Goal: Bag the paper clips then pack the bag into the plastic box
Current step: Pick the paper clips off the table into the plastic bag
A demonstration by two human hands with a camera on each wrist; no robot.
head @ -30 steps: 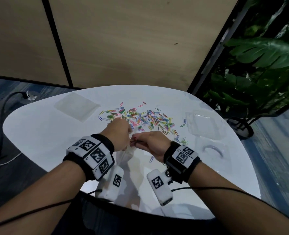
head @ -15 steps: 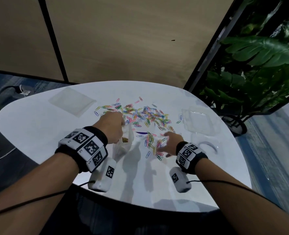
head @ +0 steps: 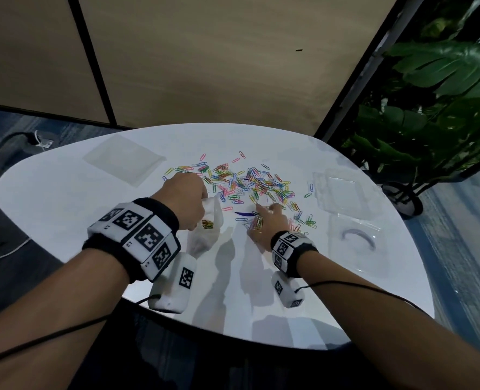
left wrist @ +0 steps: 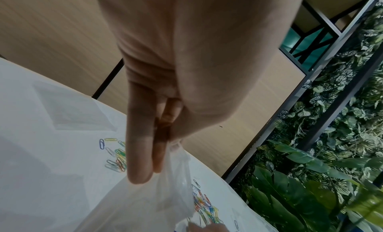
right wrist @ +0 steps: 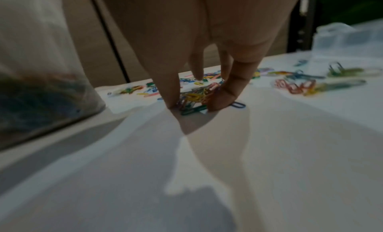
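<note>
Several coloured paper clips (head: 250, 184) lie scattered across the middle of the white table (head: 64, 198). My left hand (head: 184, 199) pinches the top edge of a small clear plastic bag (head: 206, 229) and holds it upright; a few clips show inside it. In the left wrist view the bag (left wrist: 145, 202) hangs below the fingers (left wrist: 140, 153). My right hand (head: 267, 220) is down on the table with its fingertips (right wrist: 223, 96) gathered around a small heap of clips (right wrist: 196, 98). The clear plastic box (head: 342, 192) stands open at the right.
The box's clear lid (head: 357, 235) lies on the table near the right edge. A flat clear sheet (head: 123, 161) rests at the back left. A leafy plant (head: 430, 114) stands beyond the right edge. A wall panel (head: 205, 66) rises behind the table.
My right hand left the bag's mouth, moved right and down onto the clips, and now closes its fingertips around a heap. The left hand keeps holding the bag.
</note>
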